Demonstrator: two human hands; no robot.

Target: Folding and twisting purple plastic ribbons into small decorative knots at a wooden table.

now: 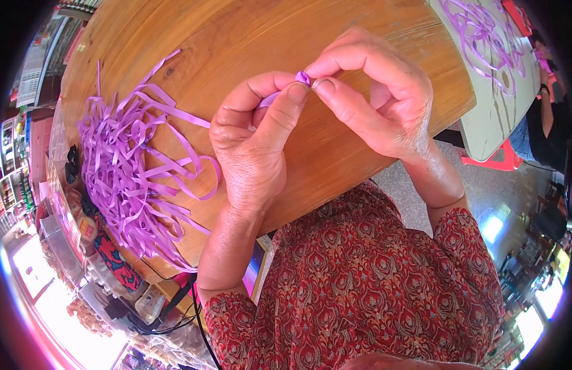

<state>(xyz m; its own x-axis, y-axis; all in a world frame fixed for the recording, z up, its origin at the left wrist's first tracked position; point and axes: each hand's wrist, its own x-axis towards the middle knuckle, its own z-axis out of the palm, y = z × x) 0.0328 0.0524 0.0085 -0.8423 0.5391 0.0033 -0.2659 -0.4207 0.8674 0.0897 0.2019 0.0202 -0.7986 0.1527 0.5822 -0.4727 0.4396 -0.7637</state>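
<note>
A purple ribbon (303,78) is held between my two hands above the wooden table, with a small fold or knot showing at the fingertips. My left hand (255,126) pinches it between thumb and forefinger, and part of the strip shows behind that thumb. From the other side, my right hand (375,86) closes thumb and forefinger at the same small fold. A large loose heap of purple ribbons (128,163) lies on the table to the left. Some strands stretch from it toward my left wrist.
The wooden table (236,37) curves round in front of me. At the far right, more purple ribbon (483,37) lies on a pale table (483,117), where another person's arm (547,111) shows. Bags and boxes (107,277) crowd the left edge, near a black cable (199,320).
</note>
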